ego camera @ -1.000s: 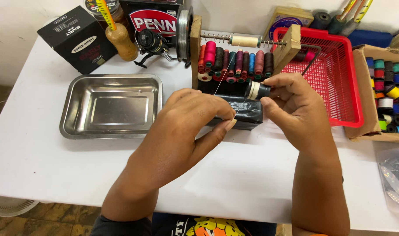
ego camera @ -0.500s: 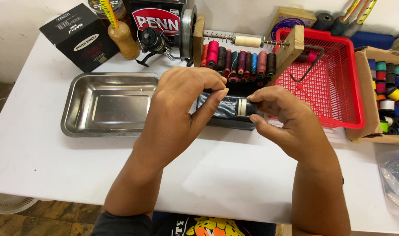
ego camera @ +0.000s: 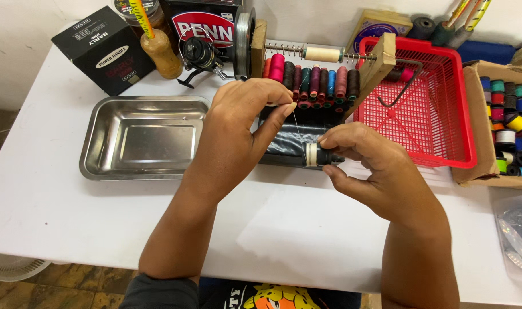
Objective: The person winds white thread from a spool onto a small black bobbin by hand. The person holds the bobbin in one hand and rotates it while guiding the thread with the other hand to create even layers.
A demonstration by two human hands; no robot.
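My right hand grips a small black spool with a white thread band, held sideways just above the white table. My left hand pinches a thin pale thread between thumb and forefinger, a little above and left of the spool. The thread runs down from those fingers to the spool. Behind both hands stands a wooden rack with a row of coloured thread spools and a white bobbin on a spring rod.
A steel tray lies at the left. A red plastic basket and a cardboard box of coloured spools sit at the right. A black box, a brown bottle and a fishing reel stand at the back.
My right hand has brought the spool down and toward me. My left hand has risen from the table to the rack's front, drawing the thread up.
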